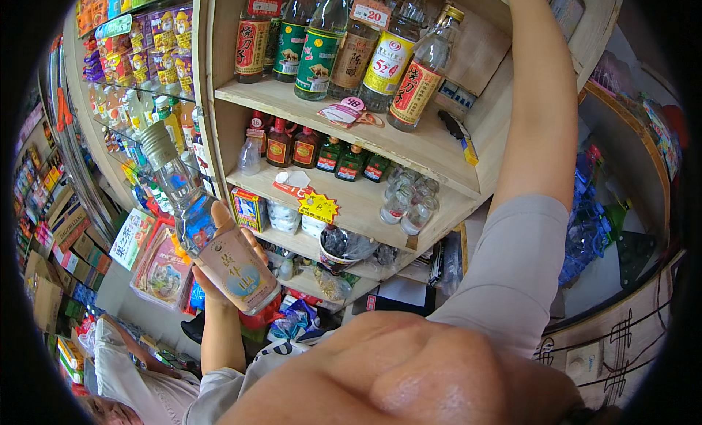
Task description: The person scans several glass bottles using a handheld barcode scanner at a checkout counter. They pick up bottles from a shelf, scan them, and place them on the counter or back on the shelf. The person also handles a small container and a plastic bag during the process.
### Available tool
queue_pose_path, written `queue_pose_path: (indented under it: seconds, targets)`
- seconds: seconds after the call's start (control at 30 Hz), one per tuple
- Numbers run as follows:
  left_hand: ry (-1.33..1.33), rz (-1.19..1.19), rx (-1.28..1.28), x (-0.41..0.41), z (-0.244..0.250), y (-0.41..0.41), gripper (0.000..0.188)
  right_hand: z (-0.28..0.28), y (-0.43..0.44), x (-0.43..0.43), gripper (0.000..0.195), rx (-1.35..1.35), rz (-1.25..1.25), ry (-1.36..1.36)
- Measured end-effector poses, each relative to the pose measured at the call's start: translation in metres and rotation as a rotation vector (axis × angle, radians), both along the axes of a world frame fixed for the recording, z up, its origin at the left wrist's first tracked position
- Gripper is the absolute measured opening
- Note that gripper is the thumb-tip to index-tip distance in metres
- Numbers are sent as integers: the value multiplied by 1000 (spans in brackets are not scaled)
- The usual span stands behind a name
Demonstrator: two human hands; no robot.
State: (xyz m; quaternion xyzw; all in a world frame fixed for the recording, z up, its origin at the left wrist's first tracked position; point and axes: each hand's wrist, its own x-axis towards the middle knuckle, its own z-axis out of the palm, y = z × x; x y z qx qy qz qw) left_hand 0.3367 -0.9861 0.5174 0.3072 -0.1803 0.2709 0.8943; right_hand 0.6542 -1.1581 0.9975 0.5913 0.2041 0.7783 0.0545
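A clear glass liquor bottle with a ribbed metallic cap and a pale label is held at a tilt in my left hand, whose fingers wrap around it from behind. Up past the top edge of the picture reaches my other arm, so my right hand is out of view. Before me stands a wooden shelf unit; its upper shelf holds several clear liquor bottles, among them a green-labelled bottle, a yellow-labelled bottle and a red-labelled bottle. Small dark red bottles and small green bottles line the shelf below.
A box cutter lies on the upper shelf's right side. Small clear bottles stand beneath it. Glass shelves of drinks and packaged snacks are at left. A person in a white shirt is at lower left. Blue plastic bottles are at right.
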Motion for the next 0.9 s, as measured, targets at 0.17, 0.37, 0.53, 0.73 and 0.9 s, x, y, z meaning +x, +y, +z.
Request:
queue_pose_path:
  seconds: [0.17,0.37,0.53,0.73,0.9]
  targets:
    - [-23,-42,-33,-9,6,1,109,-8,4,-9,60,6,408,195]
    - [65,39,-17,-38,-12,10,101,-3,7,-7,64,-119,517,74]
    - [122,73,-64,-68,-17,7,97,-15,9,-42,68,17,441,-273]
    - [128,100,-72,-106,-20,1,98,-10,6,-124,70,145,1138,-315]
    - [174,41,-56,-127,-46,-13,100,-139,19,-219,68,108,1742,164]
